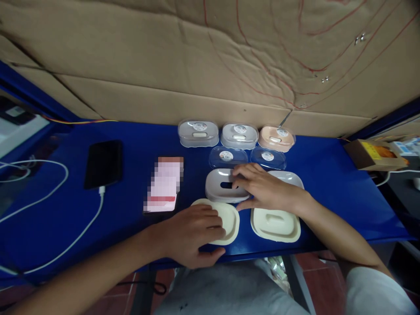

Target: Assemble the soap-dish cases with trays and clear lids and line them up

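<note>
The right hand (254, 183), fingers parted, is spanning the grey slotted tray (214, 186)'s right side; nearside of that tray, the left hand (197, 234) is covering a cream tray (231, 221), perhaps steadying it, grip unclear.

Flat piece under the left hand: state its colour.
The flat piece is pale cream, partly covered by the left hand; the head view shows it best.

A lane crosses the glossy blue surface (328, 183) between the black rectangular phone (103, 162) and the lit, pink-screened phone (166, 186). Three clear-covered oval plastic boxes (241, 138) block the rear. A narrow gap parts two rounded cream plastic pieces (276, 229).
</note>
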Tool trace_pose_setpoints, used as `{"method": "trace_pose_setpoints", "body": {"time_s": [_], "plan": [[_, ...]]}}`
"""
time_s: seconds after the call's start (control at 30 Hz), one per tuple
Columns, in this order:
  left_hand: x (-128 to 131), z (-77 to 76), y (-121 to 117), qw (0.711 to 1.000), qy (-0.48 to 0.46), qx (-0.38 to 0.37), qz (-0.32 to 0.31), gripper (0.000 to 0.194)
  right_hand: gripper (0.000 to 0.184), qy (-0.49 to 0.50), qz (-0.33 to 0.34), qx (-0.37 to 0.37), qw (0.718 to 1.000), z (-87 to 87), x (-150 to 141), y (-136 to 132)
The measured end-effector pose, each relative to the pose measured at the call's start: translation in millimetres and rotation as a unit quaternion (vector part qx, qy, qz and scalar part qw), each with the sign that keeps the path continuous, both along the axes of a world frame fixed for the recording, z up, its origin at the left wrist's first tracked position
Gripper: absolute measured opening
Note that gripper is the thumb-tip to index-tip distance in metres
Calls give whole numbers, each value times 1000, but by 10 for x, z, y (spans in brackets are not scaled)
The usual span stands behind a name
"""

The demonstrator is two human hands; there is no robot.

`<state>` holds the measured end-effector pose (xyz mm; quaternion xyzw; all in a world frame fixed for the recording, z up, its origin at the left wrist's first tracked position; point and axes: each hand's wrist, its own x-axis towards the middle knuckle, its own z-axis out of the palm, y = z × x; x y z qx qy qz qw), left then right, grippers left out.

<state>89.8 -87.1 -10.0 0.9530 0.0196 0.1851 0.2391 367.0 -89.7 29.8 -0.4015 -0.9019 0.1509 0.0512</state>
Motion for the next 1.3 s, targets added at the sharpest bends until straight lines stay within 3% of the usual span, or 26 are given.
{"method": "trace_pose_setpoints", "body": {"time_s": [0.13,0.3,0.5,0.77,0.97,1.03,1.3], "plan": [[11,-18,-28,993,-5,-114,-38,10,60,13,12,-9,1000,29,-11,13],[3,14,-37,973,12,-223,-62,18,46,40,8,-31,999,89,10,25],[-9,49,-38,948,66,-293,-105,32,39,11,2,-19,1000,59,-51,7],[-5,103,-42,963,-6,-262,-59,24,38,39,-7,-16,999,81,0,40],[-41,125,263,969,-122,-176,120,15,28,39,-3,2,999,68,17,38],[-56,114,349,965,-139,-159,155,15,27,36,-1,9,999,74,40,37],[-20,125,201,981,-112,-131,91,12,26,45,-72,41,996,377,344,28]]}}
